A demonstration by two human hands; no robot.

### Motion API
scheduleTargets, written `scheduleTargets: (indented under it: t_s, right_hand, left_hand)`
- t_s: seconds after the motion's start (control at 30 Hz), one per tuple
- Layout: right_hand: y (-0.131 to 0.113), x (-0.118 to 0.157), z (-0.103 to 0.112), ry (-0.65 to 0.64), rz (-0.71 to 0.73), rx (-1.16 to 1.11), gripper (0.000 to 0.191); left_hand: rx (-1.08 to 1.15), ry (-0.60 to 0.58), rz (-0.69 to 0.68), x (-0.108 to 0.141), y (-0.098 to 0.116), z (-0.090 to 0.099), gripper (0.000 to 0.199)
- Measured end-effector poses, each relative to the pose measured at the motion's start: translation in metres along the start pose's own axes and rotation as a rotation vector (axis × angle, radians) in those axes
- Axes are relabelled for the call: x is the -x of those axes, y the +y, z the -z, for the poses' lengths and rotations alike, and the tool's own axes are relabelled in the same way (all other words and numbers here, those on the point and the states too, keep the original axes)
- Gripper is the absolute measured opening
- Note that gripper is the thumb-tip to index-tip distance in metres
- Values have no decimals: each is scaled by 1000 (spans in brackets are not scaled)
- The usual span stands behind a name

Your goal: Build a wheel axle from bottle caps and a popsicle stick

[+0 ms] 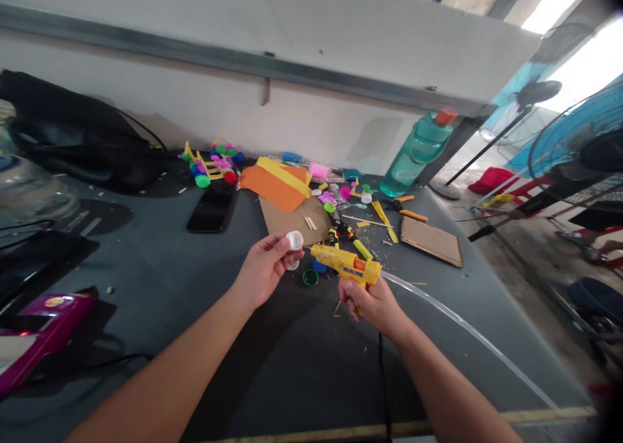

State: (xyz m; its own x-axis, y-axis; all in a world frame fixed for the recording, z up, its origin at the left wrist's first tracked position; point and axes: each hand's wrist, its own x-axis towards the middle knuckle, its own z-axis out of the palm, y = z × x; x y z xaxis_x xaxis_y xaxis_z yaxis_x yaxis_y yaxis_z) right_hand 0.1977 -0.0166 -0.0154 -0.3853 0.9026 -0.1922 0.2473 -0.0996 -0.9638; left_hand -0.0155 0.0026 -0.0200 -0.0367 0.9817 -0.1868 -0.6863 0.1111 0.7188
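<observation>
Between the thumb and fingers of my left hand point(263, 268) is a white bottle cap point(294, 240), its hollow side facing me. My right hand point(372, 303) is wrapped round the handle of a yellow hot glue gun point(343, 261). The gun's nozzle points left at the cap, close to it; whether they touch I cannot tell. A long clear glue stick point(467, 329) trails from the back of the gun to the lower right. Below the nozzle lie a green bottle cap point(310, 277) and a blue cap, partly hidden by the gun.
Behind my hands lie brown cardboard point(287, 219), orange paper point(275, 187), pliers point(360, 245) and small colourful pieces. A phone point(211, 207) and toy-like assemblies point(214, 164) are at back left. A teal bottle point(416, 154) stands near the wall. Cardboard point(431, 240) lies right; a magenta device point(43, 329) left.
</observation>
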Motion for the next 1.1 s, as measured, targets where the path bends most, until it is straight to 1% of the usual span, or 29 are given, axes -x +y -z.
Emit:
scheduleTargets:
  t_s: [0.2, 0.43, 0.57, 0.7, 0.9, 1.0, 1.1]
  right_hand:
    - [0, 1, -1, -19, -2, -4, 41]
    - [0, 1, -1, -52, 21, -73, 44]
    - [-2, 0, -1, -73, 52, -181, 45]
    - [-5, 0, -1, -63, 64, -297, 42]
    - [-4, -2, 0, -81, 148, -473, 38]
    - [-3, -3, 1, -52, 187, -541, 35]
    - [-4, -3, 2, -11, 209, -590, 35]
  left_hand:
    - [1, -2, -12, -1, -1, 2, 30]
    - [-7, -17, -16, -2, -1, 1, 27]
    - [-12, -21, 0, 0, 0, 0, 28]
    - [-28, -11, 10, 2, 1, 0, 25]
    - [-48, 12, 20, 2, 3, 0, 26]
    - [-62, -19, 7, 2, 6, 0, 26]
    - [-150, -79, -16, 2, 9, 0, 25]
